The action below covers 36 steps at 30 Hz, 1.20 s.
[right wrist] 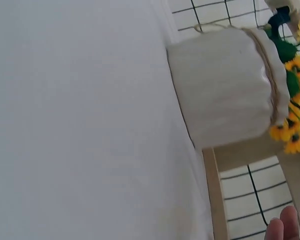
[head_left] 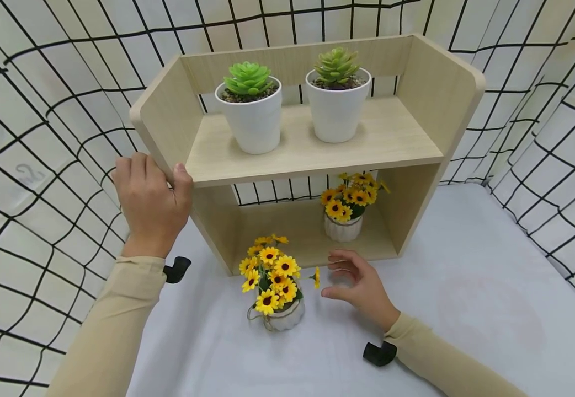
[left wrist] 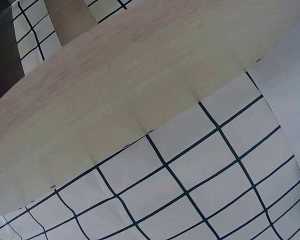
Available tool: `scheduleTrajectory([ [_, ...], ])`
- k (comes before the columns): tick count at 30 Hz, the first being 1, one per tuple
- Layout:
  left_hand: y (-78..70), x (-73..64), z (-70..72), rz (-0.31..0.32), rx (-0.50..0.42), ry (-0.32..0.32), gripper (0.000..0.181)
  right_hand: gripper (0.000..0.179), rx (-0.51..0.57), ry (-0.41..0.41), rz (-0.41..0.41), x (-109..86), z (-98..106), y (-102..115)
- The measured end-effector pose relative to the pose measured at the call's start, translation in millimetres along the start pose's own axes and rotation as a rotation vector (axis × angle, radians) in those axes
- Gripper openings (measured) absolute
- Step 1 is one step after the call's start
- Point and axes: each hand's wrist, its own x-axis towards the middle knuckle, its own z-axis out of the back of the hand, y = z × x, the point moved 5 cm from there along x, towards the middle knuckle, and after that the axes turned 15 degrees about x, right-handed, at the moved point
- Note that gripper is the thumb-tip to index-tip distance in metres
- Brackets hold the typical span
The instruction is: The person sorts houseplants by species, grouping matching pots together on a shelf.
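My left hand (head_left: 150, 201) grips the front edge of the left side panel of a light wooden shelf (head_left: 317, 171), fingers outside and thumb toward the front. The panel (left wrist: 130, 90) fills much of the left wrist view. On the white cloth before the shelf stands a pot of yellow artificial sunflowers (head_left: 275, 284), its whitish pot (right wrist: 225, 85) tied with twine. Just right of these flowers is my right hand (head_left: 359, 284), fingers loosely bent and apart, holding nothing. Some of its fingertips (right wrist: 290, 222) show low in the right wrist view.
A second sunflower pot (head_left: 344, 212) sits inside the lower compartment, toward its right. On the upper board are two white pots with succulents, a left one (head_left: 255, 124) and a right one (head_left: 338, 107). Black wire mesh (head_left: 541, 127) encloses the back and sides.
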Motion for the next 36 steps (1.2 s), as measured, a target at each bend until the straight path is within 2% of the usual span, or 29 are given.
scheduleTrajectory([
  [11,1.2,0.4,-0.8,0.008,0.003,-0.001,0.05,0.077,0.023,0.082,-0.122,-3.1,-39.0,-9.2],
  [18,2.0,0.8,-1.2,0.007,0.001,0.0,0.051,0.078,0.081,0.129,-0.207,-1.2,-58.1,-17.9],
  [28,2.4,0.8,0.1,0.012,-0.004,0.009,0.051,0.084,0.111,0.155,-0.287,1.5,-70.6,-31.5],
  [36,1.9,-0.7,-1.6,0.008,-0.019,-0.001,0.05,0.086,0.066,0.13,-0.321,1.2,-72.9,-34.9],
])
